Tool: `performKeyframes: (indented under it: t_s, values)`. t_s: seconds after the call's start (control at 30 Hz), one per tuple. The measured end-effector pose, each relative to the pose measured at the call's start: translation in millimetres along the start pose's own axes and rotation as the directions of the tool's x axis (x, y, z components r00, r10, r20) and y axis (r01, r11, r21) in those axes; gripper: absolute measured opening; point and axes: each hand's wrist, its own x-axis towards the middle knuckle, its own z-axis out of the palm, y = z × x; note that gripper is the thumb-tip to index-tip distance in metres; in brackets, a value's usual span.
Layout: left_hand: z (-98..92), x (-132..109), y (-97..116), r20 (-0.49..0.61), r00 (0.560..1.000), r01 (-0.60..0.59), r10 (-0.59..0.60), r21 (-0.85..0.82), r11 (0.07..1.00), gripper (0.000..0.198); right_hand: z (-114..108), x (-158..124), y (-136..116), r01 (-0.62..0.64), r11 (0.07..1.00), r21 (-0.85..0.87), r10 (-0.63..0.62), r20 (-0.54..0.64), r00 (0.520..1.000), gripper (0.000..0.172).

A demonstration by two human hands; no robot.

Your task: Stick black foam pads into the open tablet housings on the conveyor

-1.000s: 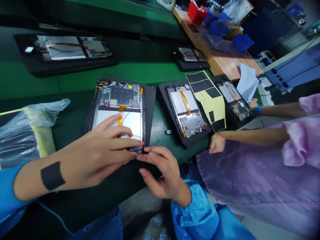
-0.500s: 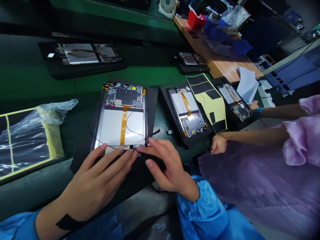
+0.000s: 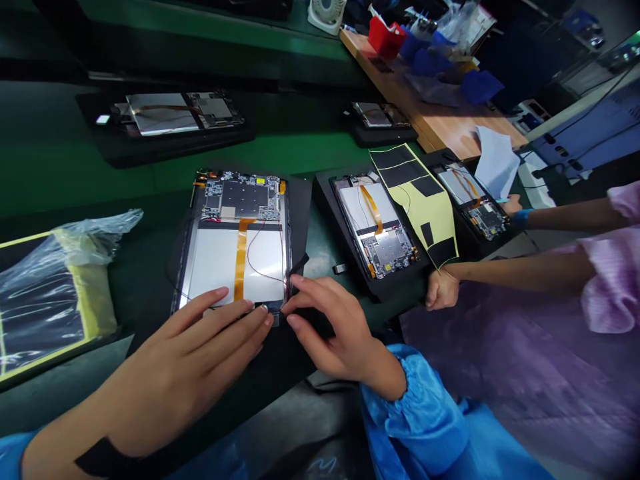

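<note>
An opened tablet [image 3: 260,257] lies on a black pad [image 3: 299,223], its circuit board [image 3: 245,197] at the far end and an orange ribbon [image 3: 241,260] running down its white battery area. My left hand [image 3: 187,360] rests flat over the near edge of the tablet, fingers stretched out and fingertips on that edge. At the tablet's near right corner is my right hand [image 3: 337,327], its thumb and fingers bent towards a thin dark wire; whether they pinch anything is too small to tell. A strip of black tape [image 3: 106,457] is stuck to my left wrist.
More opened tablets [image 3: 377,227] lie on black pads to the right and at the back [image 3: 165,113]. A yellow sheet with black pieces [image 3: 425,193] lies between two of them. Plastic-wrapped sheets [image 3: 45,293] are at left. A person's hands [image 3: 443,288] are at right.
The tablet and its pad appear slightly lower and further left. My right thumb has come closer to its fingers at the corner. The black strip beside the corner now stands at a steeper angle.
</note>
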Motion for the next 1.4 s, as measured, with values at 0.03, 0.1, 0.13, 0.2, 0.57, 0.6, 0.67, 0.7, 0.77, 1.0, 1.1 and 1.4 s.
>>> performKeyframes:
  t_s: [0.03,0.1,0.13,0.2,0.57,0.6,0.67,0.7,0.77,1.0,1.1,1.4]
  values:
    - [2.2,-1,5,-0.011,1.000,0.021,-0.021,0.013,1.000,0.030,0,1,-4,-0.065,0.997,0.043,0.066,-0.006,0.998,0.055]
    - [7.7,-3,19,-0.044,0.995,0.086,-0.084,0.059,0.995,0.034,-1,3,-13,-0.223,0.956,0.191,0.235,-0.043,0.971,0.045]
    - [10.7,-4,27,-0.059,0.991,0.121,-0.116,0.093,0.988,0.036,-2,5,-18,-0.304,0.904,0.300,0.335,-0.056,0.941,0.040]
    - [16.2,-5,41,-0.080,0.982,0.180,-0.169,0.163,0.970,0.041,-4,7,-28,-0.434,0.701,0.566,0.524,0.004,0.852,0.032]
    - [35.2,-9,61,-0.217,0.932,0.344,-0.291,0.267,0.900,0.025,6,-23,-36,-0.547,-0.318,0.774,0.439,0.632,0.639,0.068]
    - [35.6,-8,61,-0.231,0.927,0.351,-0.295,0.263,0.899,0.025,9,-25,-35,-0.551,-0.328,0.767,0.428,0.641,0.637,0.072]
    - [35.5,-7,61,-0.248,0.924,0.351,-0.290,0.255,0.901,0.023,12,-29,-32,-0.565,-0.344,0.750,0.406,0.661,0.631,0.079]
    - [35.2,-6,60,-0.252,0.925,0.348,-0.286,0.254,0.902,0.023,14,-31,-31,-0.572,-0.352,0.741,0.400,0.672,0.624,0.082]
    - [34.8,-6,59,-0.253,0.927,0.342,-0.278,0.261,0.903,0.025,15,-34,-30,-0.579,-0.372,0.725,0.397,0.688,0.607,0.087]
    - [34.8,-5,57,-0.261,0.923,0.353,-0.284,0.273,0.895,0.027,15,-44,-28,-0.524,-0.423,0.739,0.379,0.670,0.638,0.080]
    - [33.2,-1,56,-0.278,0.904,0.397,-0.324,0.267,0.878,0.033,14,-47,-28,-0.502,-0.437,0.746,0.396,0.661,0.638,0.078]
    - [31.8,9,53,-0.277,0.894,0.419,-0.351,0.242,0.875,0.040,13,-48,-29,-0.451,-0.432,0.781,0.447,0.620,0.645,0.076]
